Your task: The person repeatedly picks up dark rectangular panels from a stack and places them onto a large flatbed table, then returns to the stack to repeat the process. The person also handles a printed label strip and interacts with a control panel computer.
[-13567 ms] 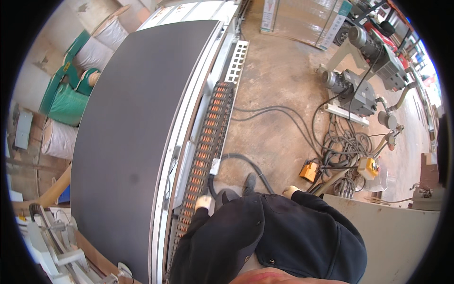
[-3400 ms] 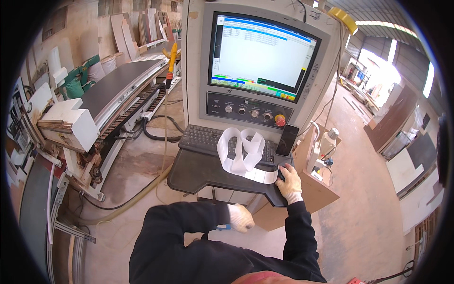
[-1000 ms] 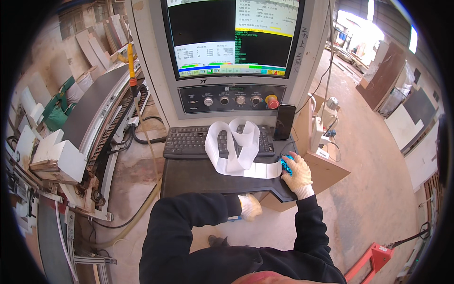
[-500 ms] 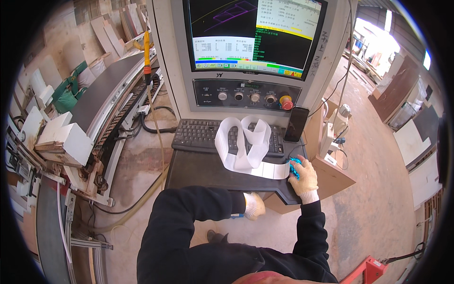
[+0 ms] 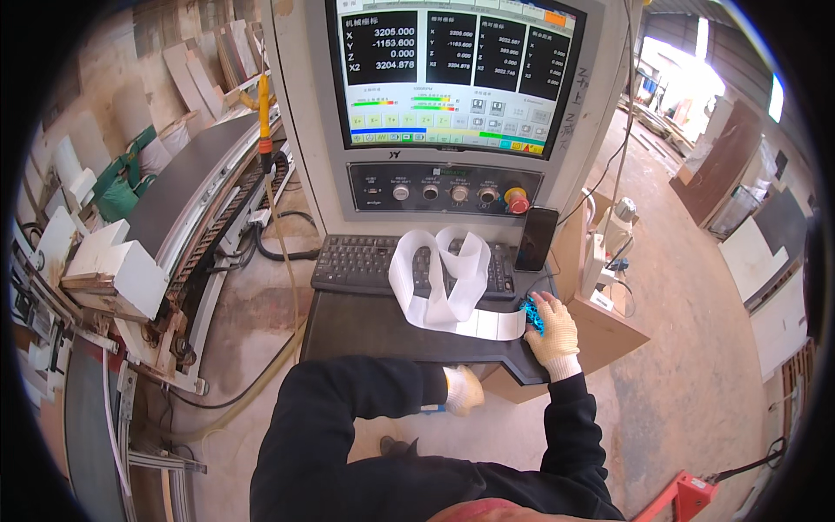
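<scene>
My right hand (image 5: 554, 334), in a cream knitted work glove with bare fingertips, is closed over a blue-and-black patterned computer mouse (image 5: 533, 315) at the right end of the black shelf. Just below the shelf's front edge is my left hand (image 5: 463, 391), in the same kind of glove. Its fingers are turned away and hidden, so I cannot tell what it holds. A looped strip of white labels (image 5: 439, 287) lies over the black keyboard (image 5: 350, 263), its tail reaching the mouse. Above, the monitor (image 5: 452, 78) shows dark boxes of figures and rows of buttons.
Below the monitor, a control panel (image 5: 444, 189) carries several round buttons and a red emergency stop knob (image 5: 517, 201). A phone (image 5: 537, 239) leans upright beside the keyboard. Long machinery (image 5: 187, 200) with cables stands left; boards (image 5: 770, 235) lean at the right. A red metal frame (image 5: 687, 496) stands lower right.
The monitor has switched from a dark screen with a line drawing to a page of large figures and buttons. The view has shifted slightly; my right hand stays on the mouse.
</scene>
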Demonstrator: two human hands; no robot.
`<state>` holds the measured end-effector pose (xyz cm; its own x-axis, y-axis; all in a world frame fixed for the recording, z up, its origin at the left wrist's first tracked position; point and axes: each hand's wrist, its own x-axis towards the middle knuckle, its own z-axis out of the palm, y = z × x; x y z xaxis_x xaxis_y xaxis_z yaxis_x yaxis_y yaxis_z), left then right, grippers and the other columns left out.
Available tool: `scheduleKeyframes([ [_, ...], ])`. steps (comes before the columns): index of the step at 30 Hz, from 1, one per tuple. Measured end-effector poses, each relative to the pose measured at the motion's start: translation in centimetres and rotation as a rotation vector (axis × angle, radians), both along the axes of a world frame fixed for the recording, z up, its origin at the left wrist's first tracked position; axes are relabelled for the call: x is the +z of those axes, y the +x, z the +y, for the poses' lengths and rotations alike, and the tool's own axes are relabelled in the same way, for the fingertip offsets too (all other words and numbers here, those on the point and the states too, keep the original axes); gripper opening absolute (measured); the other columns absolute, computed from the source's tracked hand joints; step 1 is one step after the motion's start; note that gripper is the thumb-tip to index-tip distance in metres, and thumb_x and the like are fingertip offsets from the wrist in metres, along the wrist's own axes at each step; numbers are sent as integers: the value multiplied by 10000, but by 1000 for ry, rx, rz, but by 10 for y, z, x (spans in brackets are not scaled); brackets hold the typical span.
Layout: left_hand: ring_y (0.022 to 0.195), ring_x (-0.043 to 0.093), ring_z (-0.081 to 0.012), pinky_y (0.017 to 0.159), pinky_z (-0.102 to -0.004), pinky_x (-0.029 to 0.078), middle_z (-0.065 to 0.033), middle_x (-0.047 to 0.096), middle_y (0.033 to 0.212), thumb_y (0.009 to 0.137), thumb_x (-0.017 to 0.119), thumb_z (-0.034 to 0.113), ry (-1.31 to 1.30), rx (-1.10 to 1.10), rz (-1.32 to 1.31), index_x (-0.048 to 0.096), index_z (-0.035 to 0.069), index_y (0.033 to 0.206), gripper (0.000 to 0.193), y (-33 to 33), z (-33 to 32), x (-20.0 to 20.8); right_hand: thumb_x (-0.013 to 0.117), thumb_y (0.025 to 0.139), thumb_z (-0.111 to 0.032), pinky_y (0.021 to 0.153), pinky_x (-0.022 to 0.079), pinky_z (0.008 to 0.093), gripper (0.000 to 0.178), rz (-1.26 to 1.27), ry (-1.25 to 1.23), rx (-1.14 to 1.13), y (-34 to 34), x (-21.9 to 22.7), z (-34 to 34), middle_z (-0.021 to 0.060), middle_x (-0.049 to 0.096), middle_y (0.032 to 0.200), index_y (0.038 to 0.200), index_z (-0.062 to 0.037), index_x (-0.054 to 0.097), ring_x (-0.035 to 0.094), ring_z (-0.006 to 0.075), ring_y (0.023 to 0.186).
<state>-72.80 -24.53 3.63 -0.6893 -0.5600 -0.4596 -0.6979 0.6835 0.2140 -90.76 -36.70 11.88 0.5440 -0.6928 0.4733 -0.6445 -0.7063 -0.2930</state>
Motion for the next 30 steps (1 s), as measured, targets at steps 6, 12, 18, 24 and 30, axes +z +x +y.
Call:
scheduleKeyframes([
  [6, 840, 726, -405, 690, -533, 556, -225, 729, 867, 775, 606, 200, -11, -18, 29, 752, 4, 942, 296, 1, 3, 3, 755, 741, -159, 983, 506, 472, 550, 59, -10, 13, 1, 4, -2, 111, 594, 1372, 1283, -187, 668, 596, 359, 1180],
  [12, 828, 726, -403, 689, -531, 556, -224, 728, 858, 781, 598, 205, -17, -40, 6, 749, 4, 937, 296, 1, 2, 4, 755, 747, -171, 974, 500, 470, 488, 81, -5, 57, -1, 6, -1, 109, 591, 1377, 1231, -179, 696, 597, 348, 1168],
  [18, 824, 728, -396, 673, -537, 554, -216, 730, 855, 774, 600, 208, -31, -43, 29, 748, 7, 933, 296, 2, 2, -2, 755, 749, -172, 977, 495, 467, 472, 77, -10, 69, -2, 6, -1, 111, 589, 1378, 1218, -173, 700, 594, 344, 1177],
  [24, 820, 730, -392, 657, -541, 552, -216, 734, 855, 764, 608, 216, -41, -54, 11, 756, 19, 905, 284, 0, 1, -9, 754, 751, -170, 997, 486, 475, 555, 39, 7, 45, 0, 4, -1, 124, 587, 1376, 1297, -174, 655, 582, 356, 1207],
  [30, 899, 718, -409, 726, -554, 559, -193, 727, 948, 837, 590, 272, -1, -53, -58, 698, 44, 1014, 308, 0, 1, -3, 757, 748, -172, 1007, 484, 471, 586, 11, 23, 20, -3, 4, 1, 125, 584, 1382, 1322, -177, 639, 579, 360, 1225],
])
